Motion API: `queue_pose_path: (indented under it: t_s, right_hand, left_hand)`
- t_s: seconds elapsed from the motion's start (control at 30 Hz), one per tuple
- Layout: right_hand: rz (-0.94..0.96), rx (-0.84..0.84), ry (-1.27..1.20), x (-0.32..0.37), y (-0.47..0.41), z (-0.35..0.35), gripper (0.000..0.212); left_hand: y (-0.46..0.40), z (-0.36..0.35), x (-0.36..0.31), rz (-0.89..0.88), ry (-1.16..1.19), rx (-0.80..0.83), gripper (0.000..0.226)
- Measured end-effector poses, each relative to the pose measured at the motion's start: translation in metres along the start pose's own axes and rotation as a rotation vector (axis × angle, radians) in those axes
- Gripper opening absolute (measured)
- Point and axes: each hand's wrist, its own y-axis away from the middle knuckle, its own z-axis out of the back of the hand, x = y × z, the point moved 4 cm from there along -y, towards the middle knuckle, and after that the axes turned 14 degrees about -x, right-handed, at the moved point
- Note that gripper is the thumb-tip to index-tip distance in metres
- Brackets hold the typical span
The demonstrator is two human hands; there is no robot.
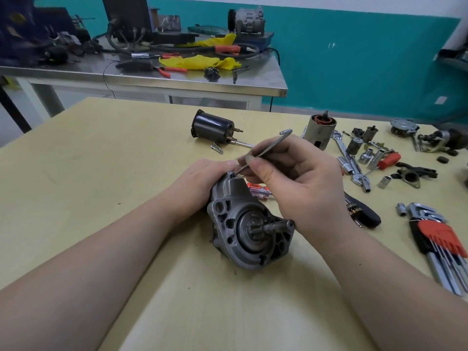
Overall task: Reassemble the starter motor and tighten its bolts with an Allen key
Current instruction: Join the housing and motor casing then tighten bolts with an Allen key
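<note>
The grey starter motor housing (247, 225) lies on the yellow table (101, 173), its pinion shaft pointing toward me and to the right. My left hand (200, 183) grips the far end of the housing from the left. My right hand (293, 178) pinches a silver Allen key (268, 148), whose tip sits in a dark bolt hole at the housing's top edge. The black solenoid cylinder (211, 127) and the armature with copper windings (320, 129) lie apart farther back.
Sockets, a ratchet and wrenches (354, 158) are scattered at the right, with an Allen key set in a red holder (440, 239) near the right edge. A red screwdriver (258, 191) lies behind the housing. A cluttered steel bench (177, 79) stands beyond the table.
</note>
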Motion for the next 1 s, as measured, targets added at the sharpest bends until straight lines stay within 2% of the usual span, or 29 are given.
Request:
queue_pose_path:
  t_s: [0.17, 0.37, 0.67, 0.8, 0.87, 1.0]
  right_hand:
    - [0.011, -0.017, 0.015, -0.001, -0.001, -0.001, 0.021]
    - [0.004, -0.014, 0.051, -0.003, 0.0, -0.002, 0.021]
    - [0.009, -0.009, 0.058, -0.005, 0.0, -0.002, 0.018]
    - [0.035, -0.019, 0.12, -0.006, -0.001, -0.001, 0.018]
    - [0.04, -0.032, 0.137, -0.005, -0.002, 0.0, 0.016]
    - [-0.006, -0.031, 0.105, -0.007, -0.002, 0.0, 0.012]
  left_hand:
    - [0.001, -0.002, 0.004, 0.127, 0.11, -0.026, 0.041]
    - [0.001, -0.002, 0.003, 0.086, 0.045, -0.017, 0.048]
    - [0.0, 0.002, 0.0, 0.031, -0.103, -0.012, 0.036]
    - [0.004, 0.001, -0.005, 0.009, -0.134, -0.004, 0.046]
    - [0.003, 0.002, -0.003, 0.023, -0.119, -0.01, 0.036]
    - [0.001, 0.003, -0.003, 0.04, -0.098, -0.032, 0.036]
